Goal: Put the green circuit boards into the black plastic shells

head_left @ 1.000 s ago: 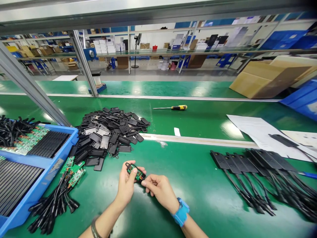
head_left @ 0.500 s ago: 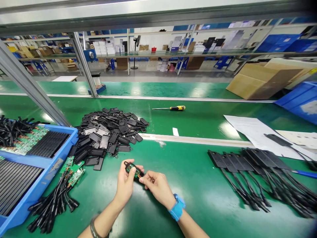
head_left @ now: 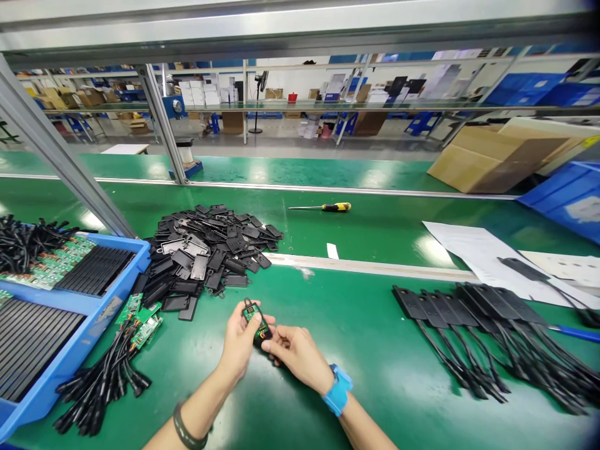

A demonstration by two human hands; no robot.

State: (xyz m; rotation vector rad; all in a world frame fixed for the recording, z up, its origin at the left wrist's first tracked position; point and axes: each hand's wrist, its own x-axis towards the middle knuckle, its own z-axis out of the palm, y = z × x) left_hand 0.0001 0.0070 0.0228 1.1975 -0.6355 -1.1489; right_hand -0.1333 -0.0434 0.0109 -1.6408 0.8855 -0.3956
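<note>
My left hand [head_left: 238, 342] is closed around a black plastic case half with a green circuit board [head_left: 254, 317] lying in it, the thumb pressing on the board's face. A small two-digit display shows near the board's top end, below the case's loop. At the lower end, by the coloured wires, my right hand [head_left: 300, 355] is closed, thumb and fingers pinching the black cable there; the fingers partly hide it. Left of my hands lies a heap of black case halves [head_left: 215, 247]. Several boards with black cables [head_left: 112, 369] lie in a bundle nearer me.
A blue divided tray [head_left: 100, 306] at the left holds boards, cables and black strips. Cased units with cables [head_left: 450, 309] lie in a row at the right, beside white paper [head_left: 459, 240]. Farther back are a yellow-black screwdriver [head_left: 335, 207], a cardboard box [head_left: 492, 156] and a metal post [head_left: 162, 122].
The case and board have turned more upright in my left hand, display end away from me. My right hand keeps its pinch at the lower end. The view has shifted slightly.
</note>
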